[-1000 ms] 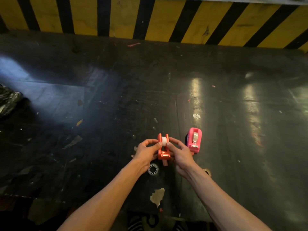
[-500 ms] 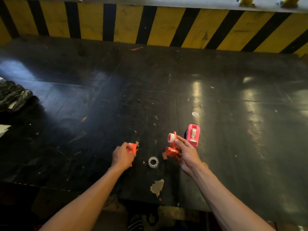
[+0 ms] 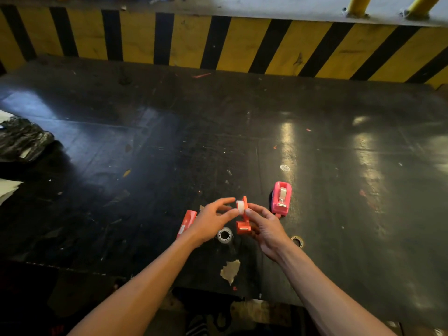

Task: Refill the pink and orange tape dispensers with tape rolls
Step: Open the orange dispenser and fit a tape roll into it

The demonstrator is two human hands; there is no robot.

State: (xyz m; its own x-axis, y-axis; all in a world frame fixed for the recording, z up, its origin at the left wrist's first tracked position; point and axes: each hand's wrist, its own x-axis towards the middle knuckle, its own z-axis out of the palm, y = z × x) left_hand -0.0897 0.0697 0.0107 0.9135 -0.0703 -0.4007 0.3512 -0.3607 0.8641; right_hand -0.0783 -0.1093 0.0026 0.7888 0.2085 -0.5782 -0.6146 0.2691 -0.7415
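Hands meet above the near edge of the dark, scuffed bench (image 3: 315,151), both bare and both working on one piece. The right hand (image 3: 265,225) holds the orange tape dispenser body (image 3: 243,219) upright just above the surface, fingers wrapped round its lower part and thumb pressed high on its side, so its grip is closed on that body. A small white tape roll (image 3: 240,206) sits at the top of the body on its left face. The left hand (image 3: 213,220) reaches in from the left with thumb and forefinger narrowed at the roll; whether they actually pinch it or only touch it is hard to tell from this angle. An orange cover piece (image 3: 186,224), apparently the dispenser's other half, lies flat on the bench just left of the left hand. A clear tape roll (image 3: 224,235) lies on its side below the hands, touching neither. The pink tape dispenser (image 3: 281,200) stands on the bench just right of the right hand, with a roll seated inside.
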